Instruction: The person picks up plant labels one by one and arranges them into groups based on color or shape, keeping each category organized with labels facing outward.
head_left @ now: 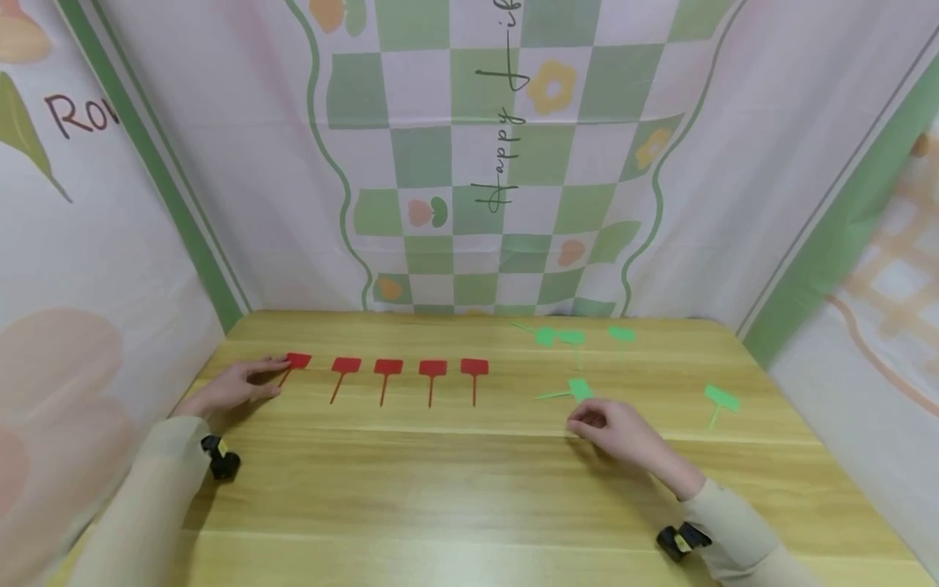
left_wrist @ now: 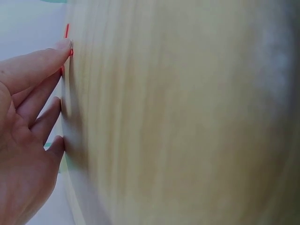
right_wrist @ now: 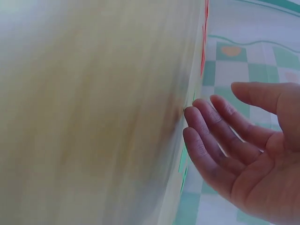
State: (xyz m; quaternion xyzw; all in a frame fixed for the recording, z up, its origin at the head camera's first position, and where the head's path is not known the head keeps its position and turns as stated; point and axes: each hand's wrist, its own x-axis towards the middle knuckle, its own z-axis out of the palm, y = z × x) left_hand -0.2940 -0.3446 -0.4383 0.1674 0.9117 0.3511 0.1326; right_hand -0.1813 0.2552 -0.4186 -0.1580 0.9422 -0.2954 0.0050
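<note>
A red T-shaped plant label [head_left: 298, 360] lies at the left end of a row on the wooden table. My left hand [head_left: 233, 386] touches it, with fairly straight fingertips on its head and the thumb by its stem; in the left wrist view, bits of red show around the thumb tip [left_wrist: 64, 44]. My right hand [head_left: 619, 432] hovers loosely curled with nothing in it, just in front of a green plant label [head_left: 580, 390] lying with its stem leftward. In the right wrist view, the right hand's fingers [right_wrist: 199, 143] are relaxed and the thumb stands apart.
Several more red labels, among them one red label [head_left: 474, 367] at the row's right end, lie side by side, stems toward me. At the back right are an overlapping green pair [head_left: 545, 337] and another green label [head_left: 622, 334]. One green label [head_left: 722, 398] lies far right. Printed curtains [head_left: 484, 163] surround the table.
</note>
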